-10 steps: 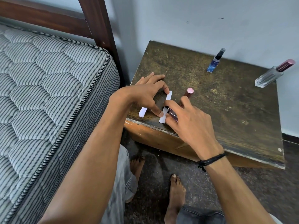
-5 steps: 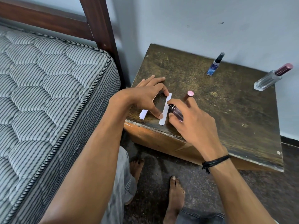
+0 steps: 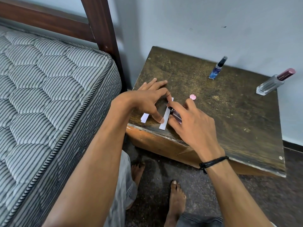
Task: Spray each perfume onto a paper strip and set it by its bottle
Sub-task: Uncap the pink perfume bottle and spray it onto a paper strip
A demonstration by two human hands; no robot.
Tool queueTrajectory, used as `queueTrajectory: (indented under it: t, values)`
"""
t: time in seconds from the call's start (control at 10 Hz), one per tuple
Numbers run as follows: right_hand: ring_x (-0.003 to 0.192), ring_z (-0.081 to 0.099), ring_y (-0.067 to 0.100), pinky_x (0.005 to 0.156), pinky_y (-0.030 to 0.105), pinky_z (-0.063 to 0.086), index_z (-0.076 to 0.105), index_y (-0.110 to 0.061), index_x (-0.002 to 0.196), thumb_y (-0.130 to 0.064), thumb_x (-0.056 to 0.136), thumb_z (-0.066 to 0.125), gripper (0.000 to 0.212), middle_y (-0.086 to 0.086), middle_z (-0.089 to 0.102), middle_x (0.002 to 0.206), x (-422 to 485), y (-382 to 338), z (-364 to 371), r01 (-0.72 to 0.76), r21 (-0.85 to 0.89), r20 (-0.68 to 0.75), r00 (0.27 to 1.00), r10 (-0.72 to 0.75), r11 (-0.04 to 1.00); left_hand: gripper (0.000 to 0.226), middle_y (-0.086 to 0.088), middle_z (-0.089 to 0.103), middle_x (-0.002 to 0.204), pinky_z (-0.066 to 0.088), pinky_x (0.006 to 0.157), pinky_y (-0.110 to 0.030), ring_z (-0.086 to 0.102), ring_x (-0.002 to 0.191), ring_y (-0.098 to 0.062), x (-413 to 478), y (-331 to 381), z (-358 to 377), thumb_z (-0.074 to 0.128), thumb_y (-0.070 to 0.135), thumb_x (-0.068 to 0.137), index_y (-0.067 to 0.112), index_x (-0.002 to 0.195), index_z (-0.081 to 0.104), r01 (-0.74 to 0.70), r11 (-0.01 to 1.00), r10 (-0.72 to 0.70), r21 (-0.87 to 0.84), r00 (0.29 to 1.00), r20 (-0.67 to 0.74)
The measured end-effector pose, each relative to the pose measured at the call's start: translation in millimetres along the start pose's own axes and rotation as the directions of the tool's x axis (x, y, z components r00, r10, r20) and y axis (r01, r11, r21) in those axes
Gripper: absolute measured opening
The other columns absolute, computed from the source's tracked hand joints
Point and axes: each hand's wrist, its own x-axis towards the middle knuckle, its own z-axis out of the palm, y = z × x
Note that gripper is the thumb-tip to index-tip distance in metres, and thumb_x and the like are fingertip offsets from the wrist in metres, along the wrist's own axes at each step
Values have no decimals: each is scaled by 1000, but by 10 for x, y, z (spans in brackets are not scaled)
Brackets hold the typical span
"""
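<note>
Far left of both hands: grey striped quilted mattress (image 3: 49,95), with a dark wooden bed post (image 3: 101,30) rising at its corner. Both hands work at the near left corner of a worn dark wooden bedside table (image 3: 229,112). Small stack of spare white paper strips (image 3: 145,117) lies under the left hand's palm side, just left of its thumb. Left hand (image 3: 144,99): fingers spread and arched. The thumb tip presses the near part of a single white paper strip (image 3: 166,117) and the index fingertip presses its far end. It holds the strip flat on the table, pinned rather than grasped. This strip lies between the two hands, its near end close to the table edge. Right hand (image 3: 195,126): fingers curled round a small dark purple perfume bottle (image 3: 176,114), uncapped. The index finger sits on top of the sprayer, which points at the strip and hangs just above its right edge. Cannot tell whether bottle and paper touch. Round pink cap (image 3: 192,97) stands on the table just beyond the right hand's fingers. Black cord bracelet (image 3: 213,162) on the right wrist. Well beyond and right of the right hand: blue rectangular bottle with black cap (image 3: 216,71), upright. Further right, near the table's far right corner: clear glass bottle with maroon cap (image 3: 268,85). No strip visible beside either of these two.
</note>
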Motion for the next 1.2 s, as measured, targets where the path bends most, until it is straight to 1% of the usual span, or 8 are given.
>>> queueTrajectory:
  t: [0.1,0.2,0.5,0.7,0.9,1.0,1.1,1.2]
  values:
    - [70,60,24,49,29,32,50,-41,133,-49,99,52,34,-4,39,100,6,-2,6,0,-1,2,1000,0,1000,70,11,-10,169,-16,124,-43,-25,153,-17,10,-7,2,88,39,73,39,131,48,2,1000,-2,1,1000,5]
    - [69,57,24,49,28,29,51,-40,132,-52,99,51,35,-5,34,99,9,-7,16,0,-10,-1,1000,0,1000,72,11,-10,169,-16,122,-41,-26,153,-16,20,-14,8,89,39,72,39,131,47,4,1000,-4,2,1000,6]
    - [67,58,24,48,27,30,53,-37,129,-54,99,53,34,-1,44,101,11,-6,34,25,-31,-12,1000,-26,999,73,9,-10,170,-16,122,-43,-25,153,-18,31,-16,7,88,40,73,39,132,47,1,1000,-1,14,1000,6]
    - [70,60,24,48,28,31,52,-38,130,-56,99,51,35,-2,45,102,23,-2,32,34,-31,-5,999,-34,999,73,9,-10,170,-16,123,-44,-25,153,-18,28,-12,3,88,40,73,38,133,46,1,1000,-1,17,1000,10]
    - [69,60,23,47,28,33,52,-37,128,-55,99,51,34,-3,45,101,23,3,48,39,-15,-19,999,-39,999,73,9,-10,170,-16,122,-44,-25,153,-18,38,-26,7,88,40,73,38,133,46,0,1000,0,19,1000,7]
    - [70,59,22,48,29,36,50,-39,130,-57,99,50,35,-3,44,101,17,12,49,28,9,-21,999,-28,1000,71,10,-10,169,-17,122,-44,-26,153,-17,45,-33,10,88,40,73,40,131,46,-2,1000,2,15,1000,6]
    - [70,59,22,49,29,36,50,-40,132,-56,99,51,36,-3,43,102,16,22,37,29,13,-15,999,-29,999,71,10,-10,169,-17,123,-44,-25,153,-17,42,-34,9,88,40,73,40,130,46,-4,1000,4,13,1000,6]
    - [69,59,23,49,28,30,52,-41,132,-54,98,51,36,-3,42,101,17,22,32,29,8,-9,1000,-29,1000,71,11,-10,169,-17,123,-44,-25,153,-17,34,-32,9,88,40,73,41,129,46,-5,1000,5,3,1000,5]
